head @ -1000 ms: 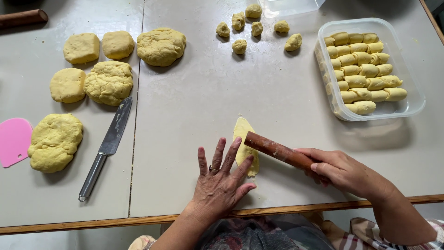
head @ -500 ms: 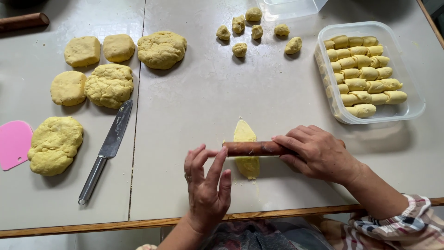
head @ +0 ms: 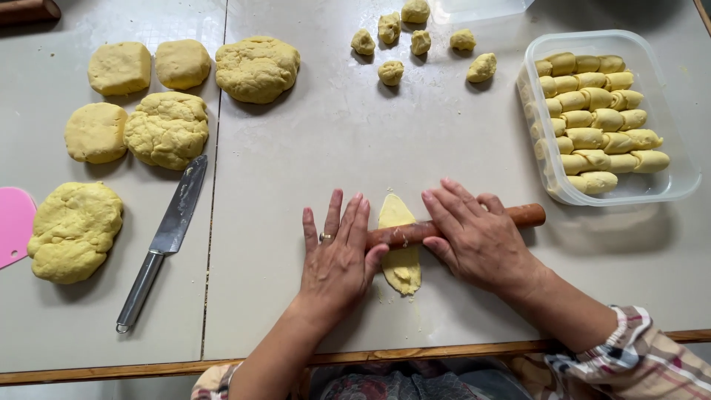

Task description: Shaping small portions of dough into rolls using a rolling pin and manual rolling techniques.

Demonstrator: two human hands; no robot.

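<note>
From the head camera, the only view I have, I look straight down on the pale table (head: pixel 333 148). My left hand (head: pixel 337 255) lies flat, palm down, fingers stretched and slightly spread, pressing on the left end of the thin brown rolling pin (head: pixel 415 232). My right hand (head: pixel 474 237) is flat as well, fingers extended over the pin's middle and right part; only its right tip pokes out past that hand. Neither hand is curled around the pin: both are open palms resting on top of it.

The pin lies nearly level, tilted a little up to the right, across a flattened oval of yellow dough (head: pixel 400 244). That dough piece sits in the gap between my two hands, its pointed top end showing beyond the pin and its wider lower end on the near side, just beside my left thumb.

Well apart to the left lie a knife (head: pixel 167 237) with a metal handle, five large dough lumps (head: pixel 167 130) and the edge of a pink scraper (head: pixel 13 226). Beyond the hands, a scatter of small dough balls (head: pixel 391 72) sits near the table's far edge. To the right stands a clear plastic container (head: pixel 685 174) with rows of rolled dough pieces (head: pixel 596 118) inside.
</note>
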